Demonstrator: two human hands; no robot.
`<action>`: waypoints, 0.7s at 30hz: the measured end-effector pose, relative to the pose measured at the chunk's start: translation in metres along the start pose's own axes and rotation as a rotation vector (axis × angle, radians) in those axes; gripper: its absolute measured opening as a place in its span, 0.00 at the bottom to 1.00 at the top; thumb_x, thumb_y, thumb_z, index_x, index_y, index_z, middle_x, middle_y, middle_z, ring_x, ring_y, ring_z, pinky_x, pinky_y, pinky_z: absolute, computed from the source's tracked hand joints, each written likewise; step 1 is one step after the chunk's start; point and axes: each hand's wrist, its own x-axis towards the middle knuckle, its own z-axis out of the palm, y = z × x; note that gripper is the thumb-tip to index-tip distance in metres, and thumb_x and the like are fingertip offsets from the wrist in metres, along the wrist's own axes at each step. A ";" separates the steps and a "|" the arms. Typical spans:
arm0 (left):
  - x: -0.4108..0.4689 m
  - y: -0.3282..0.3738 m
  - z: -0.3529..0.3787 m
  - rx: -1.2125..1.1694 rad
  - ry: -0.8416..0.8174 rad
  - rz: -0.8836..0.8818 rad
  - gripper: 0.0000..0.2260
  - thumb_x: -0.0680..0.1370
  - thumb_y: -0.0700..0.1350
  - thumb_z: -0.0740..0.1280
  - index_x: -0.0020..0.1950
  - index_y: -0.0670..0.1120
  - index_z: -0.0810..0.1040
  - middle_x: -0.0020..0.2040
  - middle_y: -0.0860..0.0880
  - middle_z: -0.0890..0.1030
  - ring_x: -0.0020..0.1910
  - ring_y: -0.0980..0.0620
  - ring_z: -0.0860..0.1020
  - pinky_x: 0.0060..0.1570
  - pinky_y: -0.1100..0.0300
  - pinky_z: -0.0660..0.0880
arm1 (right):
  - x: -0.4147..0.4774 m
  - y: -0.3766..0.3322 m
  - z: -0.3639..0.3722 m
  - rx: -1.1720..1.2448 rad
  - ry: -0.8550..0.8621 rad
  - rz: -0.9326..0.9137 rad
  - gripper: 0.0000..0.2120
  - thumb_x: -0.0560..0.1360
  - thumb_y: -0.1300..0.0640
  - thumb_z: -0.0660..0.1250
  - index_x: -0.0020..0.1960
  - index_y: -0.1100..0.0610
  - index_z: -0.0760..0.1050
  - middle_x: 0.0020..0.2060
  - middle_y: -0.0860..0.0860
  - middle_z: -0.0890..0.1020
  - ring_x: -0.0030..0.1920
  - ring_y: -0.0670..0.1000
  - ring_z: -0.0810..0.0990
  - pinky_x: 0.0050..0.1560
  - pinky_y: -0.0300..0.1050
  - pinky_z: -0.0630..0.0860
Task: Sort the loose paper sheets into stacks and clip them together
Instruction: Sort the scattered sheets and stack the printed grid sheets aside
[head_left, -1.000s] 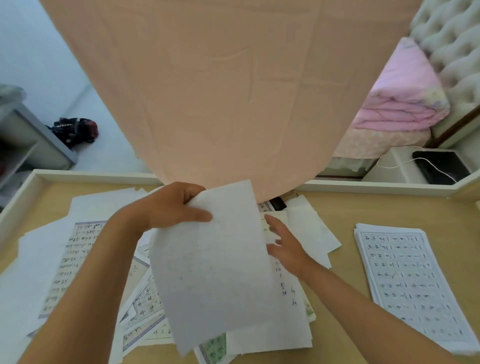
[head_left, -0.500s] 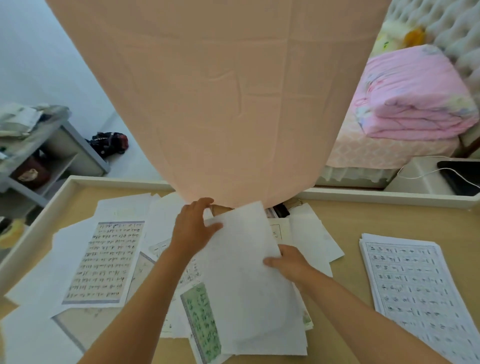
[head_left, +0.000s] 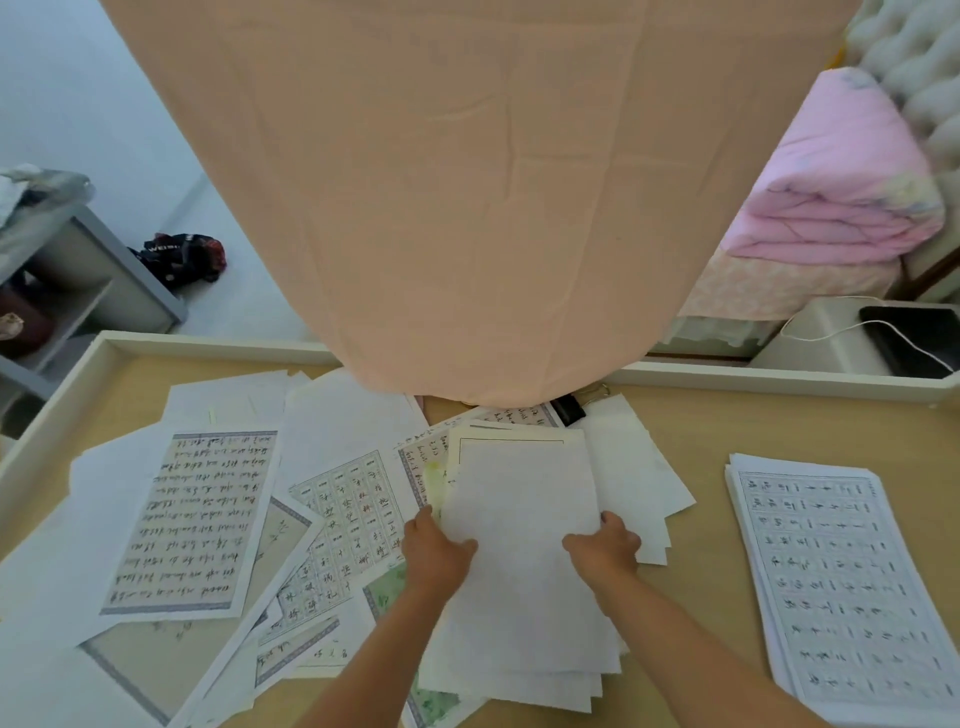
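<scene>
A small stack of blank white sheets lies in the middle of the wooden table. My left hand grips its left edge, thumb on top. My right hand grips its right edge, thumb on top too. Loose printed sheets with handwriting grids are spread over the table's left half. A squared stack of printed grid sheets lies at the right. A black binder clip sits at the back, partly under the hanging cloth.
A large peach cloth hangs over the table's back middle and hides what lies behind it. A raised white rim borders the table. A pink folded quilt is on the bed at the right, a grey shelf at the left.
My left hand has brought the lifted white sheet down onto the middle stack. Both hands now hold the stack by its side edges, nearer to me than before.
</scene>
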 end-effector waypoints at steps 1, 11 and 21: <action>0.010 -0.004 0.000 -0.062 0.000 -0.020 0.43 0.60 0.55 0.77 0.72 0.45 0.66 0.61 0.46 0.74 0.61 0.41 0.75 0.58 0.42 0.78 | 0.000 -0.001 0.002 0.029 -0.024 0.014 0.31 0.70 0.60 0.69 0.72 0.57 0.66 0.58 0.55 0.75 0.50 0.56 0.80 0.46 0.47 0.79; 0.024 0.005 -0.029 -0.083 -0.337 0.200 0.23 0.78 0.37 0.63 0.73 0.51 0.67 0.66 0.51 0.74 0.60 0.46 0.76 0.49 0.55 0.80 | -0.005 0.006 0.004 0.162 -0.009 0.004 0.20 0.70 0.63 0.73 0.59 0.57 0.71 0.49 0.53 0.80 0.45 0.54 0.81 0.43 0.48 0.80; 0.051 0.039 -0.027 -0.014 -0.464 0.369 0.24 0.75 0.32 0.60 0.67 0.52 0.73 0.63 0.51 0.77 0.65 0.45 0.73 0.61 0.52 0.72 | -0.003 0.040 -0.022 0.339 -0.154 0.075 0.19 0.73 0.59 0.75 0.63 0.58 0.78 0.55 0.55 0.84 0.53 0.59 0.83 0.57 0.60 0.80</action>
